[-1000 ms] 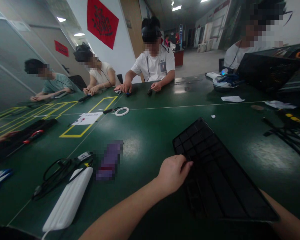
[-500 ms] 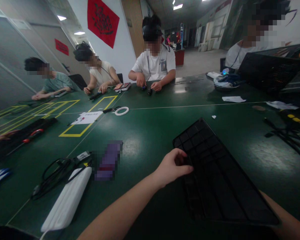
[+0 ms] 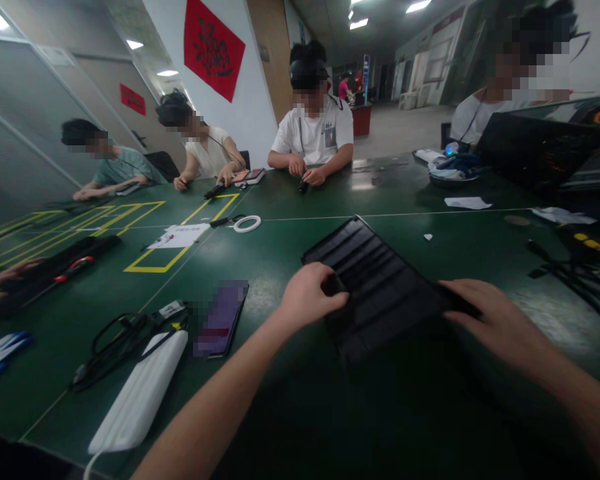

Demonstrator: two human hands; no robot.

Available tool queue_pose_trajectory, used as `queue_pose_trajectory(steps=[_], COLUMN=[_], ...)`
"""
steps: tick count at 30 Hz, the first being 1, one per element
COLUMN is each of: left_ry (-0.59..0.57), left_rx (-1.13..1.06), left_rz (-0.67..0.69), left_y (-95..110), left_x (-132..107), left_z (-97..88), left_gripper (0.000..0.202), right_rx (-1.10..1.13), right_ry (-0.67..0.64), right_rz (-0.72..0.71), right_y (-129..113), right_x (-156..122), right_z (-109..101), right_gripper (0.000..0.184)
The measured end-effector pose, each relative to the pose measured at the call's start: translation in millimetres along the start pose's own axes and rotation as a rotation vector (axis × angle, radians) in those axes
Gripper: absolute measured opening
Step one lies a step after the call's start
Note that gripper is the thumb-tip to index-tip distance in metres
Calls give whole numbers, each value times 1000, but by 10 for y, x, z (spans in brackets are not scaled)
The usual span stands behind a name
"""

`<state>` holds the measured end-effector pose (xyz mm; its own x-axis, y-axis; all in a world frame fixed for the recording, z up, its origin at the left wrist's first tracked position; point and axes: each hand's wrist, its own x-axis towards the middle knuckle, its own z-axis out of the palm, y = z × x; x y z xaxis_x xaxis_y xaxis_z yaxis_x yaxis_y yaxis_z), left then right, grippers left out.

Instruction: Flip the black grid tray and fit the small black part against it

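Observation:
Both my hands grip a black plastic panel (image 3: 380,273) with raised ribs across its face, tilted above the green table. My left hand (image 3: 313,293) pinches its left edge, thumb on the near side and fingers curled behind. At the right end, my right hand (image 3: 495,323) has its thumb and fingers closed around the panel's edge. The panel's lower part is dark and blurred, so its exact shape there is unclear.
Left of my arm lie a purple-screened phone (image 3: 223,317), a white power strip (image 3: 140,393) and coiled black cable (image 3: 115,347). A white ring (image 3: 247,223) and paper (image 3: 180,236) lie farther off. Black cables (image 3: 575,283) are at right. Several people sit around the green table (image 3: 280,427).
The panel has turned and shifted left, now showing its ribs at a flatter angle. My right hand has come into view from behind it. My left hand moved left with the panel.

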<state>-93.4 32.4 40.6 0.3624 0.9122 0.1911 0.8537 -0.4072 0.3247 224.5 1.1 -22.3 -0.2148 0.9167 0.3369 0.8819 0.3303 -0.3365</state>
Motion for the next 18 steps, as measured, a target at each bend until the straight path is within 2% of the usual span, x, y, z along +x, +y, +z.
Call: queue_pose_trajectory(steps=[2,4,7,9,12,15,18], left_ry=[-37,-56,-108,-156,-239,-301,-301], left_rx=[187,257,316,335,334,316,297], left_rz=[-208,-331,-480,-552,-617,-640,-623], left_y=[-339,-698,-1149,-1350,-1514,-1564,-1512], left_x=[194,379,571,637,686,717,731], left_z=[-156,-275,-361,-365,-335,-316,-319], left_gripper=[39,38,38,38,34,31,31], right_rx=[-25,-85,-234,-339,-389,-430,-443], right_ry=[-1,-59,-229,-353,-460,-400,-391], right_rz=[113,267,420,468,496,458,481], right_y=[144,299,472,526,544,557,591], right_x=[38,57,57,54,51,32,5], right_z=[-92,-167,-221,-222,-194,-168,-162], right_gripper=[63,71,62,51,50,56,51])
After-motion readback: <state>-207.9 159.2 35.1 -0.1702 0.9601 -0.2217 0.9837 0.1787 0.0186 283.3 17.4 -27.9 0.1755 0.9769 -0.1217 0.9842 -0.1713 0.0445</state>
